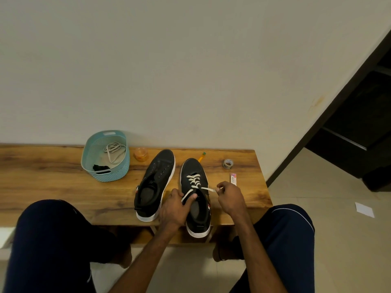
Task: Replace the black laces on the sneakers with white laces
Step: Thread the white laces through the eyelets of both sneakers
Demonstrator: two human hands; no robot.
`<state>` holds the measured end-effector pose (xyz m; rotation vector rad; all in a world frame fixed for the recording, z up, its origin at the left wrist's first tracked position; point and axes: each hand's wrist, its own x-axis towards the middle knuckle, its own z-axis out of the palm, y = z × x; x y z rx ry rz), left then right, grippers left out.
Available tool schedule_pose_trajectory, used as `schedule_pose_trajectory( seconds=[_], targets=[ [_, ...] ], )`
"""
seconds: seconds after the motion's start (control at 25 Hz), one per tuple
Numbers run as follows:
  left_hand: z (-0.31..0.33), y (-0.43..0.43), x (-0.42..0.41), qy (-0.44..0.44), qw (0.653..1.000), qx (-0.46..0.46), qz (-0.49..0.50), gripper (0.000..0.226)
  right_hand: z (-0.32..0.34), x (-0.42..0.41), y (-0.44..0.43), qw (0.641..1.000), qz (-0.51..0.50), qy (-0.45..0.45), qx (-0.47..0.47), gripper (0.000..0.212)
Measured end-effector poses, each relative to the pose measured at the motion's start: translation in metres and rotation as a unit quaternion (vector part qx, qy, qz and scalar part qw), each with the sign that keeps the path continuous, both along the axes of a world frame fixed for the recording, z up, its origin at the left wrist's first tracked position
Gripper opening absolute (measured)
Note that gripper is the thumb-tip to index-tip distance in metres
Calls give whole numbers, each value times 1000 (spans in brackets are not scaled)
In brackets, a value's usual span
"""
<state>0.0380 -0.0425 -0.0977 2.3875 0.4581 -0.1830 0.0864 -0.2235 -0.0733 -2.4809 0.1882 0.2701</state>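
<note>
Two black sneakers stand side by side on the wooden table, toes toward the wall and heels toward the person. The bare sneaker, on the left, carries no lace and its eyelets are empty. The laced sneaker, on the right, has the white lace crossed through its lower rows only; the rows nearer the opening appear unfilled.

The left hand rests against the near left side of the laced sneaker, fingers curled round one end of the lace. The right hand sits just right of the same sneaker and pinches the other end, which is drawn out sideways from the eyelets and fairly taut.

Judgement: threading is part done on one sneaker. Its long axis runs away from the person, so the remaining eyelets lie nearer the person than the finished crossings, between the two hands. The right hand's end looks readier for the next eyelet.

A blue basket at the left holds a second white lace and a dark bundle, probably the black laces
</note>
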Motion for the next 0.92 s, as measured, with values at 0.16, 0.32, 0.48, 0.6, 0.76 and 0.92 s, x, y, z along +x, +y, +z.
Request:
schedule_pose_trajectory(
  seconds=[0.16,0.32,0.48,0.6,0.76,0.92],
  targets=[
    [26,21,3,-15,987,-157,5,41,8,-3,-1,999,32,11,-24,23],
    [84,34,6,-97,957,-272,22,38,55,-5,-14,988,-56,-131,56,10],
    [150,34,10,-176,918,-354,12,35,110,-13,-4,946,-65,-201,247,26],
    [185,26,14,-230,873,-429,-10,31,147,-14,10,894,-49,-199,399,24],
    [204,14,26,-264,851,-452,-50,27,184,0,32,864,-36,-170,473,15],
    [183,15,34,-252,892,-369,-68,17,180,8,46,915,-44,-162,367,20]
  ],
)
